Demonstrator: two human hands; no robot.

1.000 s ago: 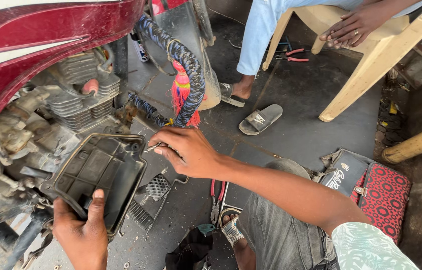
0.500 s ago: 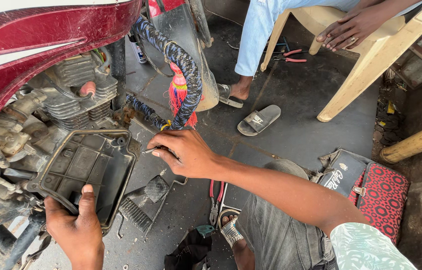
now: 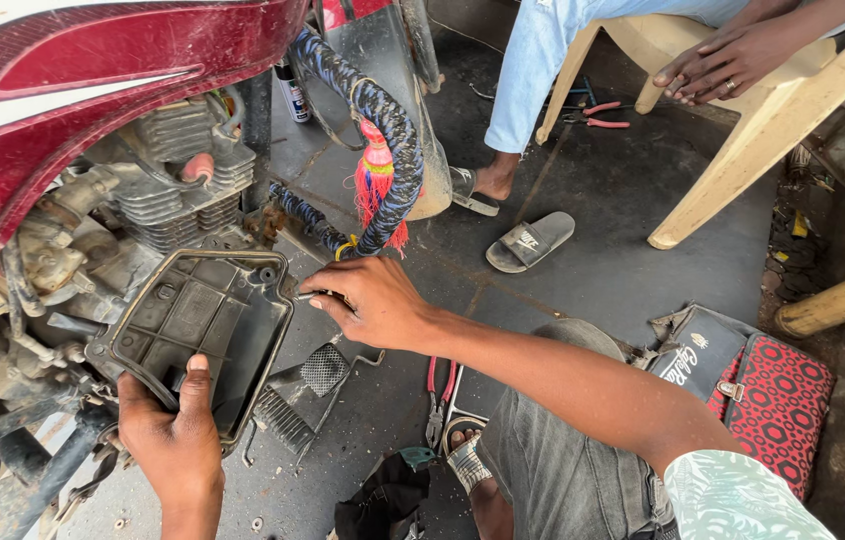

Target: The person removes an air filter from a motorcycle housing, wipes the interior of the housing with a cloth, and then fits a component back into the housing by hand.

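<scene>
We hold the black plastic side cover against the motorcycle engine: our left hand clamps its lower edge, and our right hand fingers pinch what may be a small screw at its right rim. A slack pinch could drop it onto the floor.

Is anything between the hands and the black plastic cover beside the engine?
Nothing visible. The left hand already grips the black plastic cover at its lower edge, and the right hand touches its right rim beside the engine.
</scene>
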